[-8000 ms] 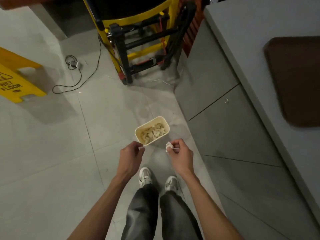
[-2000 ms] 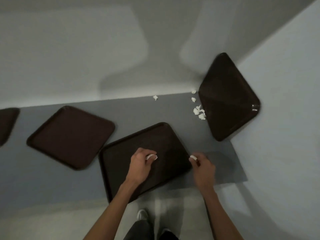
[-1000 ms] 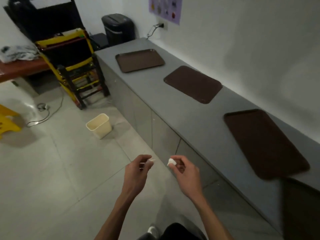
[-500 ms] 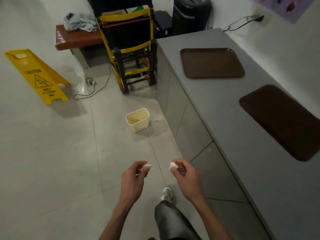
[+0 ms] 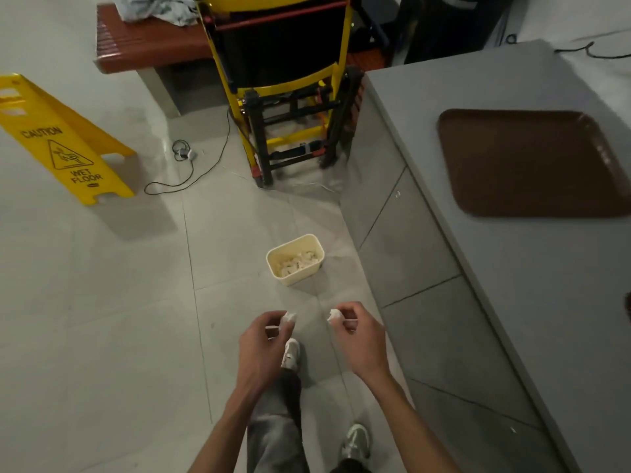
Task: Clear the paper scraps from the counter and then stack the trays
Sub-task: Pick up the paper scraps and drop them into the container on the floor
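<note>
- Bin (image 5: 295, 259), cream, on the floor near the counter (image 5: 532, 268), holds paper scraps.
- Left hand (image 5: 264, 349) pinches a white scrap (image 5: 290, 317); right hand (image 5: 358, 336) pinches another scrap (image 5: 333, 315).
- Brown tray (image 5: 532, 162) lies on the counter.

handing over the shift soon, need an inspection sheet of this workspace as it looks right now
surface: grey counter, no paper scraps on the part in view
job's things: one brown tray flat on the counter, unstacked; cream bin on the floor with paper scraps inside
clutter: crumpled cloth on the bench
grips: left hand pinches a white scrap; right hand pinches a second scrap
cables: black cable loose on the floor tiles; second cable at the counter's far end
surroundings: wet floor sign on the tiles to the left; yellow frame beside the counter's end
</note>
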### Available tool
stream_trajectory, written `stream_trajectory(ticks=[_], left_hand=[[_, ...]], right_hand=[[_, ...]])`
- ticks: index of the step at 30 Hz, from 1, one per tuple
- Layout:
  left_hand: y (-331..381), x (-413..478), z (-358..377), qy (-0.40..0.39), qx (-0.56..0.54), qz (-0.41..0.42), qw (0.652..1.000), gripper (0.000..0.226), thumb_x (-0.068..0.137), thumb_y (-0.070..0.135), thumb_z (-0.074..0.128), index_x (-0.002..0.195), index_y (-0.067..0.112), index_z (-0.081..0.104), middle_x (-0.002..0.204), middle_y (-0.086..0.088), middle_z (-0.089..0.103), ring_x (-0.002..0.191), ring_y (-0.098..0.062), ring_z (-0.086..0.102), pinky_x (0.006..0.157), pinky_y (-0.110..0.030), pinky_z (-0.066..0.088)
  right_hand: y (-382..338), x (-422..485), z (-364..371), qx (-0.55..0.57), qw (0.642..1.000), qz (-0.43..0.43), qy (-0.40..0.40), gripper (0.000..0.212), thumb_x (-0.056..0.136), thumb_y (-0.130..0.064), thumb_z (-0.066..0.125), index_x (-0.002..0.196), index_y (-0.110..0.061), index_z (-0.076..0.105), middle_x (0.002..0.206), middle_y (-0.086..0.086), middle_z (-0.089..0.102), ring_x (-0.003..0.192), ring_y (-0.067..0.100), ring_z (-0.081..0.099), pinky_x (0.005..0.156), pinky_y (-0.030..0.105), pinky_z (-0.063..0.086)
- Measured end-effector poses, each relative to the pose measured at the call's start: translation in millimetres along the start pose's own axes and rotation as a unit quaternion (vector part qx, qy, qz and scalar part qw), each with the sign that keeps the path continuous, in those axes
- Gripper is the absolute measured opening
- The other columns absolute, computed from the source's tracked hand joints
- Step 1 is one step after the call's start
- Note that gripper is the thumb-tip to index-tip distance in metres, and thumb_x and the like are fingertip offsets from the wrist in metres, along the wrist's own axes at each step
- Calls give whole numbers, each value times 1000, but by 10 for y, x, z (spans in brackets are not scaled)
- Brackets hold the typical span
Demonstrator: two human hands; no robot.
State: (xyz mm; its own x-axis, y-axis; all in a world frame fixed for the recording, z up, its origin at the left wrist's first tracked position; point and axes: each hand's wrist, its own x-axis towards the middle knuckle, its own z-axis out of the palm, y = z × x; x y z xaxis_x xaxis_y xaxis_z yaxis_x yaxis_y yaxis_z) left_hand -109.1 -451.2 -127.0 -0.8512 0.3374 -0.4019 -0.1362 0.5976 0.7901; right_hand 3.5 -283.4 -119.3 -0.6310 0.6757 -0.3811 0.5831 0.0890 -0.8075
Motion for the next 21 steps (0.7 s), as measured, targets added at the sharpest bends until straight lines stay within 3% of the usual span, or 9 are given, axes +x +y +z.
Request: stream_trajectory(ticks=[2, 6, 11, 15, 18, 21], left_hand=[[-86, 611, 67, -17, 8, -15, 1000, 22, 92, 50, 71, 103, 32, 74, 91, 15, 76, 81, -3, 72, 79, -37, 62], [-290, 1728, 218, -45, 63, -24, 997, 29, 95, 48, 67, 108, 24, 75, 90, 13, 76, 78, -3, 71, 77, -34, 62], [-562, 2905, 452, -66, 113, -31, 991, 30, 96, 42, 65, 110, 18, 75, 90, 2, 78, 77, -14, 73, 82, -36, 59], [-893, 3598, 709, -89, 135, -34, 986, 30, 94, 36, 67, 114, 14, 74, 104, -3, 78, 90, -22, 74, 87, -36, 57], [-1267, 4003, 954, -103, 159, -31, 981, 31, 92, 35, 68, 115, 14, 74, 109, -4, 77, 97, -26, 72, 90, -36, 56], [-1611, 4296, 1201, -109, 168, -33, 979, 29, 91, 29, 69, 115, 12, 74, 111, -7, 76, 100, -30, 71, 92, -39, 56]], right_hand=[[24, 517, 281, -1, 1000, 30, 9, 8, 100, -32, 70, 108, -32, 70, 100, -17, 73, 88, -6, 69, 70, 5, 50], [80, 1461, 815, -3, 997, 75, 20, 11, 99, -27, 72, 110, -27, 69, 103, -12, 74, 86, -4, 68, 69, 2, 47], [208, 2505, 1370, -39, 993, 110, 17, 14, 97, -25, 72, 111, -23, 68, 107, -4, 74, 89, 8, 71, 68, 2, 44], [451, 3218, 1771, -78, 989, 123, 14, 20, 97, -21, 69, 117, -23, 67, 119, 3, 72, 104, 19, 70, 92, 26, 55], [721, 3620, 2042, -106, 986, 131, 6, 22, 98, -19, 66, 120, -19, 67, 120, 5, 71, 100, 17, 63, 89, 23, 50], [1043, 3931, 2265, -128, 982, 136, 1, 20, 97, -17, 67, 118, -17, 67, 120, 6, 70, 106, 22, 67, 94, 32, 56]])
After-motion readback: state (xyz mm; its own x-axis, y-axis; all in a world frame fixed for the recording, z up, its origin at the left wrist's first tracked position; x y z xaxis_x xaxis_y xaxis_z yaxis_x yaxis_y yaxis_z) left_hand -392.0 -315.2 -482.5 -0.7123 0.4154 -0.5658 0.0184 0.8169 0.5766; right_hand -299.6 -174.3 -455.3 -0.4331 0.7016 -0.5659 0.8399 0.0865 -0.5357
